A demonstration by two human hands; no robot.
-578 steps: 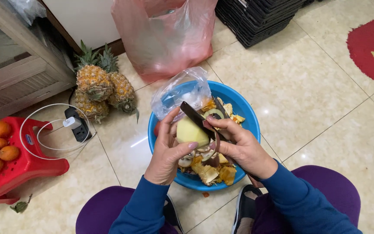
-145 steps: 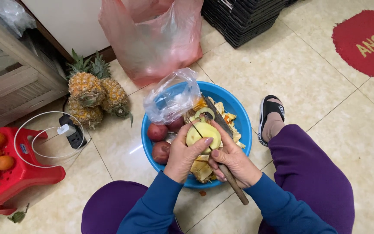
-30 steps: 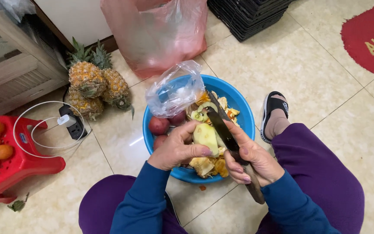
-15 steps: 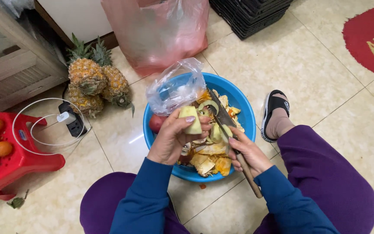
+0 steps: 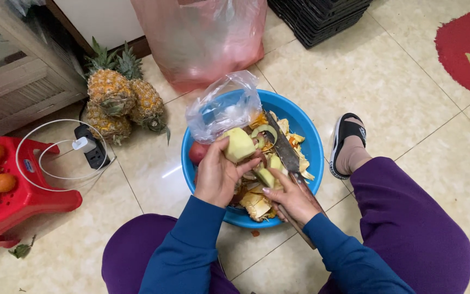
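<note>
My left hand (image 5: 220, 175) holds a pale yellow peeled fruit (image 5: 239, 144) over a blue plastic basin (image 5: 303, 127) on the tiled floor. My right hand (image 5: 292, 198) grips the wooden handle of a long dark knife (image 5: 283, 149), whose blade points away across the basin, just right of the fruit. A green-yellow piece of fruit (image 5: 266, 176) lies by my right fingers. The basin holds orange and yellow peels (image 5: 257, 201) and a red fruit (image 5: 198, 152) at its left side. A crumpled clear plastic bag (image 5: 221, 108) rests on the basin's far rim.
Several pineapples (image 5: 118, 100) lie on the floor at the left beside a black power strip with a white cable (image 5: 88, 149). A red stool (image 5: 20, 193) carries oranges. A pink plastic bag (image 5: 202, 38) and black crates (image 5: 322, 16) stand behind. My sandalled foot (image 5: 347, 144) is right of the basin.
My left hand has turned the peeled fruit and lifted it slightly toward the basin's left. The knife blade has come off the fruit and now lies to its right.
</note>
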